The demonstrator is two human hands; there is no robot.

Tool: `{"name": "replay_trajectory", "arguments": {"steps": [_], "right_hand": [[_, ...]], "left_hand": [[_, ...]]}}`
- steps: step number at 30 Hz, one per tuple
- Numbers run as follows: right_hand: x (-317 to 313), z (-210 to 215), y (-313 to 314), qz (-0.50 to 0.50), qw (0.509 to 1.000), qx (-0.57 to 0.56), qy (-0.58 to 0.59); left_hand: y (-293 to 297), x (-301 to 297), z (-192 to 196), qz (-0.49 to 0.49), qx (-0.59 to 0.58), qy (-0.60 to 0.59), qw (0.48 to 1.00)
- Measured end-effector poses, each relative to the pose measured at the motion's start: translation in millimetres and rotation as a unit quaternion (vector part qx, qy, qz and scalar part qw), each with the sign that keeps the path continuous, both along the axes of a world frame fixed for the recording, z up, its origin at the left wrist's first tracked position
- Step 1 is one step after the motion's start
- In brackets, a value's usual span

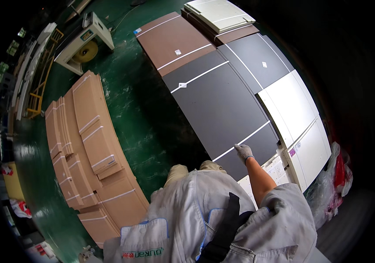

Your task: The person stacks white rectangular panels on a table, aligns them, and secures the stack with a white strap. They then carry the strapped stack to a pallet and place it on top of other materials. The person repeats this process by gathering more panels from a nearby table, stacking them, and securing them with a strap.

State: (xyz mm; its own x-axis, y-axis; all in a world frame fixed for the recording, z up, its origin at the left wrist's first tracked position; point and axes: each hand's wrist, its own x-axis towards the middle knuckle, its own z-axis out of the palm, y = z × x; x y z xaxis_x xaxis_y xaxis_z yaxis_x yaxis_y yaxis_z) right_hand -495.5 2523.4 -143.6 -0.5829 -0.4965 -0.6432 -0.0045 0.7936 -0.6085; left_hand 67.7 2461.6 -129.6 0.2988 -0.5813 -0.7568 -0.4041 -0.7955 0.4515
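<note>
The person's right hand [243,152], in a pale work glove, rests flat with fingers spread on the near end of a dark grey panel [220,107], close to a white strap [242,141] that crosses it; it presses on the panel and grips nothing. The left hand is out of view. The grey panel lies in a row of strapped flat packs on the green floor [152,122], with a brown panel [174,39] beyond it and white panels [299,114] just beside it on the right. Stacks of cardboard sheets [86,144] lie well apart to the left.

The person leans far over with weight on one hand, so the smooth panel could likely slide on the pack below, or the glove could slip. A strap edge could also catch the fingers.
</note>
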Motion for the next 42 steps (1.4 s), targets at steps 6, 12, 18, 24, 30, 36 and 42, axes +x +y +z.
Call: {"name": "replay_trajectory", "arguments": {"steps": [6, 12, 18, 24, 30, 36, 42], "right_hand": [[63, -35, 17, 0.11, 0.989, 0.089, -0.042], [61, 22, -55, 0.245, 0.949, 0.17, -0.1], [56, 35, -134, 0.148, 0.985, 0.094, 0.009], [131, 75, -205, 0.207, 0.972, 0.087, -0.065], [87, -64, -162, 0.47, 0.861, 0.039, 0.189], [75, -104, -363, 0.374, 0.914, 0.143, 0.066], [32, -70, -611, 0.51, 0.848, 0.082, 0.119]], "left_hand": [[-141, 58, -20, 0.012, -0.032, 0.064, 0.997], [-174, 33, -8, 0.2, -0.076, 0.183, 0.959], [-109, 53, -60, -0.314, -0.046, 0.003, 0.948], [-162, 134, -83, -0.305, 0.072, -0.042, 0.949], [-370, 136, -82, 0.183, 0.124, 0.142, 0.965], [-593, 107, -72, -0.098, -0.06, -0.032, 0.993], [-698, 66, 7, -0.174, -0.079, -0.027, 0.981]]}}
